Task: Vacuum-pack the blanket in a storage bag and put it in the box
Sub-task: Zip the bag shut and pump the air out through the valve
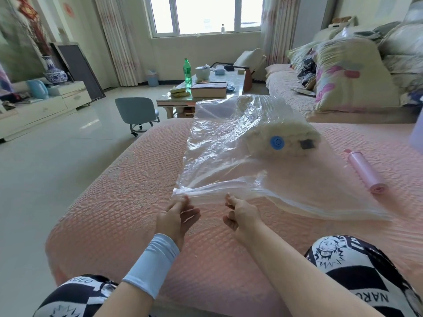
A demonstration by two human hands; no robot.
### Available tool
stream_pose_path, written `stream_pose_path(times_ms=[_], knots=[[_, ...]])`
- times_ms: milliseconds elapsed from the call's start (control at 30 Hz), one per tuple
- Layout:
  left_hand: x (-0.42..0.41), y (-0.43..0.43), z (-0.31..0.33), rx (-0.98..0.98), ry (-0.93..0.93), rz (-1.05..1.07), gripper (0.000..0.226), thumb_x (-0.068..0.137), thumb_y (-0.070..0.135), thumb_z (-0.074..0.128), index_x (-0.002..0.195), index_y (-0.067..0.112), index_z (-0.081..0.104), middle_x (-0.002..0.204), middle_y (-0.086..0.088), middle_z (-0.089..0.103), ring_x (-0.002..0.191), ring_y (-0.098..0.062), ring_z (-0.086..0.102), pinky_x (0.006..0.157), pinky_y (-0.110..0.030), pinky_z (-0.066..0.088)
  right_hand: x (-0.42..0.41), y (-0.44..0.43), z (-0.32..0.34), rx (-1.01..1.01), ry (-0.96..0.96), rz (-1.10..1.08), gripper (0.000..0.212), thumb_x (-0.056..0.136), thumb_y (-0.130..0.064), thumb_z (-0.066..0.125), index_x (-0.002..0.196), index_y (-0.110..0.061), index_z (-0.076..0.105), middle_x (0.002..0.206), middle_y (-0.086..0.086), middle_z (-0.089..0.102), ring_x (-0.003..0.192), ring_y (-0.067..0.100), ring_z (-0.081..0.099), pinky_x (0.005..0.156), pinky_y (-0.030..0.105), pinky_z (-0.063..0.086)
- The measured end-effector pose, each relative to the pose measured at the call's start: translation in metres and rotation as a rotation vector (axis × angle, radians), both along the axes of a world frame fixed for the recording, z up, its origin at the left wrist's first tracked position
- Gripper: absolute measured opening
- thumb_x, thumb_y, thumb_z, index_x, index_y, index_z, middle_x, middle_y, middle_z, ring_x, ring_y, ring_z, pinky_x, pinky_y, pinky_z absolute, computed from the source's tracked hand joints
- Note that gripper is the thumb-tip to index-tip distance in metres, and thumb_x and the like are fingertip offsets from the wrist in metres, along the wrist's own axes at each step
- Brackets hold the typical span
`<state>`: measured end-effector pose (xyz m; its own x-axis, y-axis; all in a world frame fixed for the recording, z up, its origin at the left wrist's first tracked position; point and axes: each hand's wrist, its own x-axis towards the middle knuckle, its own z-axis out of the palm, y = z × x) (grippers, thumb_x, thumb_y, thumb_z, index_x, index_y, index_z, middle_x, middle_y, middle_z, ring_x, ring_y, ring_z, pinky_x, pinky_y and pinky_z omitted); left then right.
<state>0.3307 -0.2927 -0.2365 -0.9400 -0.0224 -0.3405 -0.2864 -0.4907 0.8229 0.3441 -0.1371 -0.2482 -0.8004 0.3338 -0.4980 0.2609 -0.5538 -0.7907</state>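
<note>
Big pink quilted couch (128,225) fills the foreground; a person sits at its near edge, knees in black-and-white print trousers either side. The clear storage bag (229,179) lies flat across the couch, mouth end toward the person, far end puffed up. The cream blanket (274,129) is rolled inside the bag, bunched at the far end; the near half of the bag is loose crinkled plastic.

Past the couch is a low desk (174,100) with a beige, brown-rimmed box (208,90) on it, lid on, well apart from the bag. A green bottle (187,72) stands upright just behind the box. A grey-blue wheeled stool (137,110) sits on the tiled floor left of the desk.

A pink hand pump (365,171) lies on its side on the couch right of the bag, near it, not touching.

Left hand (177,217), light-blue sleeve (152,268) on the wrist: thumb and fingertips pinch the bag's near left corner at the zip strip (297,203), other fingers loosely spread below. Right hand (243,217): fingers curled in, thumb and forefinger pinching the same strip a little further right. The hands are near each other, not touching. Can't tell if the strip is sealed.

A blue round valve (277,141) sits on the bag's top face over the blanket, with a small dark square tag (306,144) just right of it.
</note>
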Motion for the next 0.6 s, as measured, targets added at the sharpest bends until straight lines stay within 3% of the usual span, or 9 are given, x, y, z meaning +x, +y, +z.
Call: stream_pose_path(times_ms=[67,133,233,333,467,600], knots=[[0.002,0.010,0.001,0.098,0.002,-0.083,0.018,0.094,0.023,0.062,0.095,0.004,0.060,0.074,-0.012,0.063,0.066,-0.024,0.066,0.066,-0.036,0.061,0.002,0.000,0.000,0.014,-0.001,0.063,0.018,0.089,-0.023,0.075,0.102,-0.011,0.071,0.095,0.002,0.067,0.039,0.005,0.039,0.047,0.022,0.044],[0.004,0.022,0.001,0.049,0.022,-0.153,0.027,0.090,0.027,0.067,0.098,0.001,0.063,0.082,-0.015,0.067,0.073,-0.025,0.067,0.069,-0.036,0.061,0.004,-0.004,-0.001,0.000,0.021,0.140,0.024,0.088,-0.024,0.076,0.106,-0.009,0.072,0.091,0.000,0.069,0.041,0.005,0.039,0.049,0.023,0.043],[0.007,0.038,-0.001,-0.043,0.045,-0.113,0.021,0.087,0.016,0.069,0.093,-0.004,0.068,0.087,-0.019,0.070,0.074,-0.024,0.068,0.067,-0.030,0.060,0.010,-0.013,0.000,-0.014,0.045,0.216,0.029,0.086,-0.031,0.077,0.108,-0.013,0.075,0.082,-0.009,0.071,0.061,0.006,0.050,0.060,0.028,0.040],[0.008,0.045,0.001,-0.090,0.062,-0.048,0.015,0.086,0.007,0.070,0.092,-0.007,0.069,0.078,-0.017,0.070,0.069,-0.023,0.066,0.060,-0.025,0.059,0.010,-0.009,0.004,0.011,0.041,0.208,0.018,0.087,-0.031,0.076,0.099,-0.017,0.075,0.082,-0.009,0.073,0.074,0.008,0.058,0.065,0.030,0.035],[0.015,0.054,0.002,-0.137,0.027,0.012,0.008,0.085,0.003,0.071,0.084,-0.005,0.072,0.072,-0.014,0.070,0.063,-0.021,0.064,0.059,-0.027,0.059,0.005,-0.003,0.004,0.038,0.010,0.095,0.011,0.091,-0.017,0.072,0.087,-0.007,0.070,0.079,0.005,0.062,0.050,0.010,0.038,0.048,0.025,0.032],[0.013,0.053,0.007,-0.137,0.001,0.060,0.005,0.084,0.003,0.071,0.080,-0.001,0.070,0.066,-0.010,0.065,0.062,-0.020,0.059,0.057,-0.027,0.058,0.001,0.008,0.006,0.020,-0.022,-0.047,0.012,0.090,-0.006,0.071,0.080,-0.005,0.064,0.076,0.007,0.058,0.044,0.010,0.034,0.043,0.025,0.028]])
